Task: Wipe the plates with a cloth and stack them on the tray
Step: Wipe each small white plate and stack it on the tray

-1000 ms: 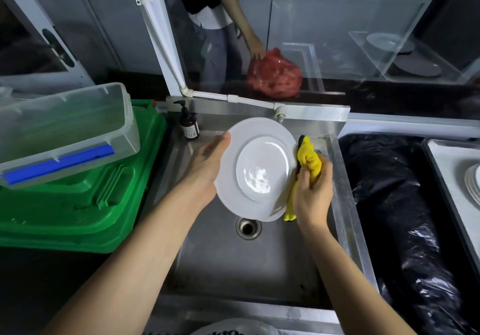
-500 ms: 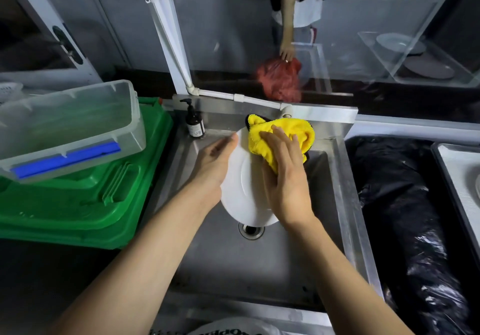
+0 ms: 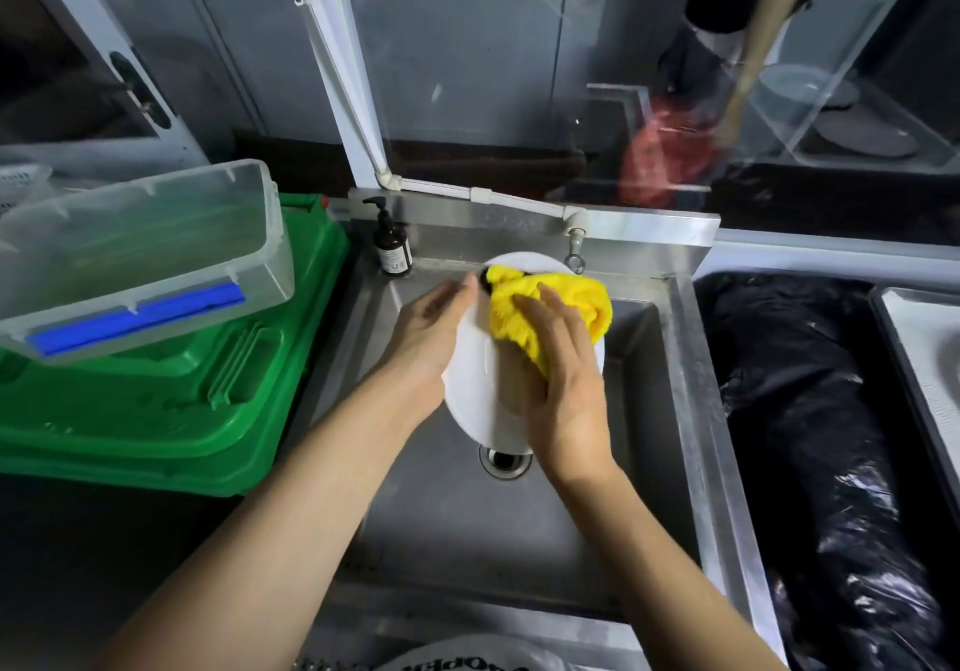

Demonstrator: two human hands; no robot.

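Note:
A white plate (image 3: 475,389) is held tilted over the steel sink (image 3: 680,389). My left hand (image 3: 431,332) grips its left rim, thumb toward the top edge. My right hand (image 3: 563,384) lies flat on the plate's face and presses a yellow cloth (image 3: 524,306) against its upper part; the hand and cloth hide most of the plate's centre. A pale tray (image 3: 919,358) sits at the far right edge, only partly in view.
A brown pump bottle (image 3: 392,244) stands at the sink's back left corner. A green crate (image 3: 171,395) with a clear plastic tub (image 3: 140,254) on it sits to the left. Black plastic sheeting (image 3: 810,436) lies right of the sink. Behind glass, a person holds a red bag (image 3: 665,155).
My right hand moved the yellow cloth from the plate's right rim onto its face and now rubs the upper part. The person behind the glass walked right with the red bag.

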